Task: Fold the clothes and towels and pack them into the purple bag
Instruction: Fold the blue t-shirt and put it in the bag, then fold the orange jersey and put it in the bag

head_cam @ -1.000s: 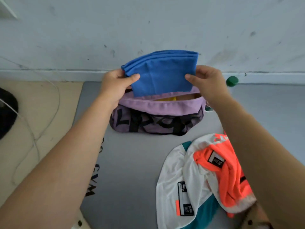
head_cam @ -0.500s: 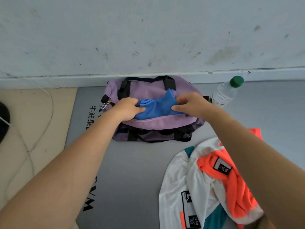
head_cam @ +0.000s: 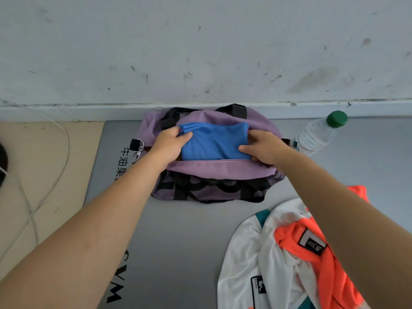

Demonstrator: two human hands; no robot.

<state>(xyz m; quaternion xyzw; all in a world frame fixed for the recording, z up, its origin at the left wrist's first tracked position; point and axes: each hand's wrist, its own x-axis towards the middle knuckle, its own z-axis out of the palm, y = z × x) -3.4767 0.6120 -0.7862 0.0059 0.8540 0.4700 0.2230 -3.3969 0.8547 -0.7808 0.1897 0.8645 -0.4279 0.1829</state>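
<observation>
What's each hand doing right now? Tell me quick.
Left hand: pinching the left edge of the folded blue cloth in the purple bag.
Right hand: gripping the cloth's right edge.

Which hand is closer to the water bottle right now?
Right. The right hand grips the blue cloth just beside the water bottle; the left hand is across the bag.

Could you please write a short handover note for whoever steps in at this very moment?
Left hand pinches the folded blue cloth at its left edge; right hand holds its right edge.
The cloth sits in the open mouth of the purple bag, not fully tucked in.
Left: the white, orange and teal jersey lies unfolded on the grey mat; fold and pack it.
</observation>
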